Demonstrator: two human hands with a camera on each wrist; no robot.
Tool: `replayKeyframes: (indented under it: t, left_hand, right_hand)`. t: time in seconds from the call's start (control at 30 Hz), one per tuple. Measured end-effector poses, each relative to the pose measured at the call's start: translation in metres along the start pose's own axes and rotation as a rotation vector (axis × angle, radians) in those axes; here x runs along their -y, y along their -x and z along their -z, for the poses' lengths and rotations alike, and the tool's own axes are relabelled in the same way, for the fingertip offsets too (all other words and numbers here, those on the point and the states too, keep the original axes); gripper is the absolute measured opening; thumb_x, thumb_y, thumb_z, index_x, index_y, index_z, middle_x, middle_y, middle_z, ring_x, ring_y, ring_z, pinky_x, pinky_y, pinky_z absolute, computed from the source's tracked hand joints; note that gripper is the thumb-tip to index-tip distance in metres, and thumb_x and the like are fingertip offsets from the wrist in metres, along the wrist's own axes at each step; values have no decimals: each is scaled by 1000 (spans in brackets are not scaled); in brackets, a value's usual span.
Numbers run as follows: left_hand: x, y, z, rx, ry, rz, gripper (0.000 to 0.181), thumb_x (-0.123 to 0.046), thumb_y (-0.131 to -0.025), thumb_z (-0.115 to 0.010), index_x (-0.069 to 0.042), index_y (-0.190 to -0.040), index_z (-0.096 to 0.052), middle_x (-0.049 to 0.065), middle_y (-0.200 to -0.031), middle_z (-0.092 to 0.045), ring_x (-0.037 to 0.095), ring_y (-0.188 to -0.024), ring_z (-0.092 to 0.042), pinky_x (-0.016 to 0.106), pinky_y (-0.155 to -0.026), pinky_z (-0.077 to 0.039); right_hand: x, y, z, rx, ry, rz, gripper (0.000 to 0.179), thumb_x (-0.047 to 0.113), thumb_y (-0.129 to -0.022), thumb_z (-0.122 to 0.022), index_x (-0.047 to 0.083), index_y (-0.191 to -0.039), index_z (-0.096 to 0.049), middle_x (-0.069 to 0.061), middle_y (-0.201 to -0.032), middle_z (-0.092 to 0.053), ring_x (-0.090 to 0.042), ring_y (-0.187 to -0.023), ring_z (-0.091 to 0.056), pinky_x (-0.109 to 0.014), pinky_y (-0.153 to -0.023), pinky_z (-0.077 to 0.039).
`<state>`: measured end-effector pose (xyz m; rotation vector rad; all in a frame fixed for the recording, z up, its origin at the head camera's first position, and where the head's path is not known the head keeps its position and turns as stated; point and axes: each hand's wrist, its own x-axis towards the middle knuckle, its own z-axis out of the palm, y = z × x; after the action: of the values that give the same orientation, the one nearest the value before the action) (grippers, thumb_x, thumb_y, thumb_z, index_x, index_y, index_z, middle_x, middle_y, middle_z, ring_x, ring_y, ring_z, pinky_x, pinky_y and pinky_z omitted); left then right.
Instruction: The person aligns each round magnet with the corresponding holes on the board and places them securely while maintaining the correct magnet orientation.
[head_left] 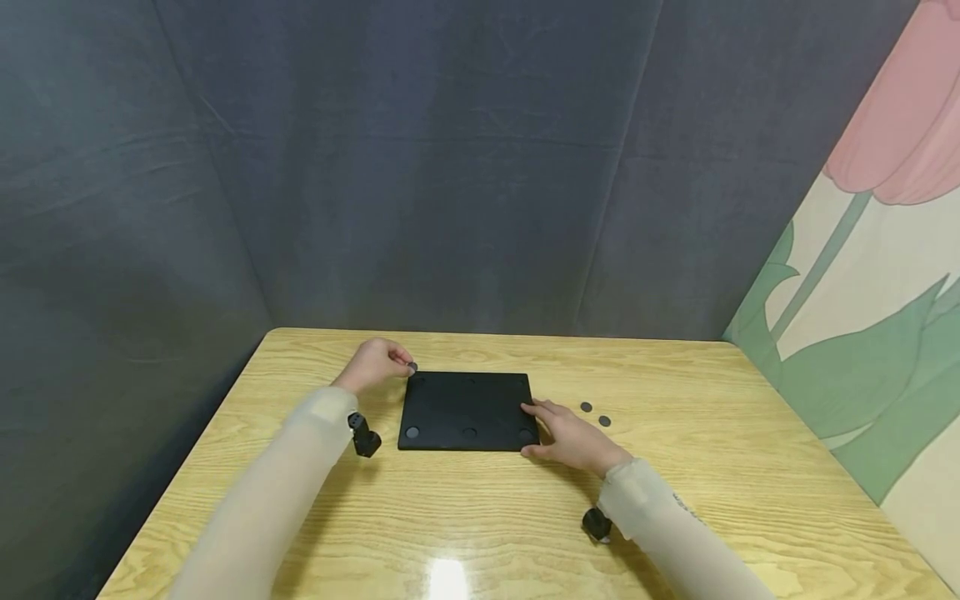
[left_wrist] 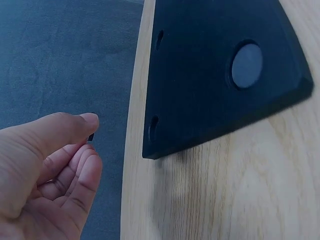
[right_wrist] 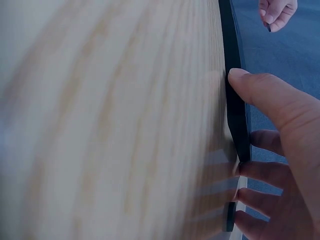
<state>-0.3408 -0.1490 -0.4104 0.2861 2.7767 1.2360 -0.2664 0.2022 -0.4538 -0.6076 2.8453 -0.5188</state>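
by the far-left corner of a black panel [head_left: 467,407] on a wooden table [head_left: 450,508], the left hand [head_left: 375,365] pinches a small dark disc [head_left: 412,367]. a grey round piece [left_wrist: 247,65] fills the panel's near-left recess. the right hand [head_left: 570,435], fingers loosely extended, touches and partly covers the panel's right edge. further right lie two loose discs [head_left: 587,407], then a flowered backdrop [head_left: 885,350].

Below my left hand [head_left: 377,363] and right hand [head_left: 568,435] spreads a yellow wood-grain table [head_left: 480,508]; between them lies a flat black rectangular plate [head_left: 467,405], and just right of my right hand, two small dark round discs [head_left: 587,407].
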Motion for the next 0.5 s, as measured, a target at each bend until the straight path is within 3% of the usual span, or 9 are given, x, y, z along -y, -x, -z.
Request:
replayKeyframes:
  t: [0.5]
  left_hand:
    - [6, -8, -15, -10, -19, 26, 10, -13, -79, -73, -6, -86, -69, 3, -82, -64, 18, -71, -55, 31, -65, -46]
  right_hand:
    - [0, 0, -2, -11, 6, 7, 81, 57, -78, -64, 22, -144, -35, -9, -149, -28, -31, -134, -29, -50, -101, -34]
